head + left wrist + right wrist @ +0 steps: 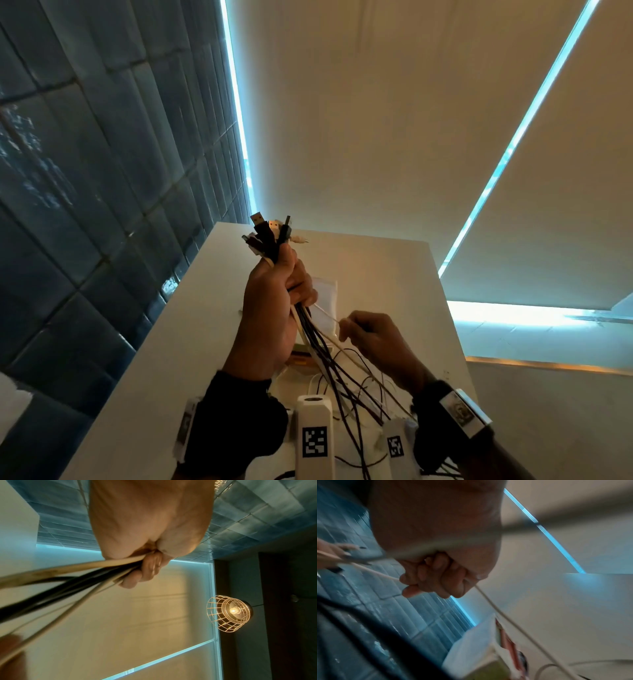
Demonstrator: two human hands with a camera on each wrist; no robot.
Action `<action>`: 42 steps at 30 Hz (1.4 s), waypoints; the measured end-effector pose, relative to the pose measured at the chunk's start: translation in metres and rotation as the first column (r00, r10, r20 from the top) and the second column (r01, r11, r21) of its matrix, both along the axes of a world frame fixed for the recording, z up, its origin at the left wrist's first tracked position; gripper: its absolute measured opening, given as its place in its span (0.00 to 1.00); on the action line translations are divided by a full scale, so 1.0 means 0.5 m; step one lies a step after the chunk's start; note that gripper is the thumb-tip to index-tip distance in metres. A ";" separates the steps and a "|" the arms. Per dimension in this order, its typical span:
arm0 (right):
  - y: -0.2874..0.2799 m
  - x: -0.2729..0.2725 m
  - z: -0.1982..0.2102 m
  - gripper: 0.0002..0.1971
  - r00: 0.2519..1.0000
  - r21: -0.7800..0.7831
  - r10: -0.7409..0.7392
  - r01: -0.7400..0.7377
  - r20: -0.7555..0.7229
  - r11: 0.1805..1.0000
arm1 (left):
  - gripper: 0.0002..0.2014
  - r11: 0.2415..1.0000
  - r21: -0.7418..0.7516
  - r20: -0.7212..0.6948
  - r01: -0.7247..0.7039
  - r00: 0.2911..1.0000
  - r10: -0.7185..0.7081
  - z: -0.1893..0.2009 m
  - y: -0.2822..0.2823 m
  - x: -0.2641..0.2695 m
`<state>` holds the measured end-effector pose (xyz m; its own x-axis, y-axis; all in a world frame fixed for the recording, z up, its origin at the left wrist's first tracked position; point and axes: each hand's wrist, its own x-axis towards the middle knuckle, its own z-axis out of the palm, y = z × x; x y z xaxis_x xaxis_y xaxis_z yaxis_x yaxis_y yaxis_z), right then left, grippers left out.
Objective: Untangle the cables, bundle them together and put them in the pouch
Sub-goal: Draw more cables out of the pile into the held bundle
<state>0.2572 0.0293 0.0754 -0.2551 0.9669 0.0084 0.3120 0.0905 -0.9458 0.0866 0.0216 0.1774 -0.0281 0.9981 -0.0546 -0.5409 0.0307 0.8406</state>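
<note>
Plainly the cables [274,246] are light and limp: they hang from the left hand [270,308] in loose strands that fan out and trail down onto the table [191,308], so they will flop and re-cross unless kept under a little tension. That hand is raised above the table with its fingers [147,569] wrapped tight round the bunch just below the plugs [265,228], which stand up together above the fist; that is a sound place to hold, since the plugs are the only stiff parts and stop the bunch sliding through. The jackets look smooth and probably slippery, so a firm fist suits them better than a fingertip hold. The right hand [370,337] sits lower and to the side, pinching one pale strand [373,572] between curled fingers; the strand runs taut from the bunch through it and on down toward the table. Drawing single strands lengthwise like this should free them without yanking on a connector, the likeliest part to suffer. A pale flat thing lies on the table behind the hands, possibly the pouch [325,291], though I cannot tell for certain.
</note>
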 end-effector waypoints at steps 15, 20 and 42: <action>-0.016 0.050 -0.162 0.16 0.988 -0.281 -0.015 0.057 0.151 0.958 | 0.17 0.998 -0.023 0.070 -0.066 0.995 0.067 0.010 0.002 -0.045; -0.005 0.070 -0.146 0.14 0.987 -0.380 0.006 0.057 0.161 0.923 | 0.16 0.997 0.005 0.060 -0.081 0.995 0.080 0.017 -0.005 -0.048; -0.113 0.043 -0.057 0.26 0.911 -0.414 0.136 -0.305 -0.389 0.858 | 0.15 0.982 0.115 0.197 -0.149 0.972 0.125 0.006 0.008 -0.072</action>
<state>0.2787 -0.0273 0.0471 -0.5247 0.7988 -0.2943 -0.0052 -0.3487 -0.9372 0.0505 0.0253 0.1803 -0.1668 0.9844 0.0560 -0.6809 -0.1561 0.7156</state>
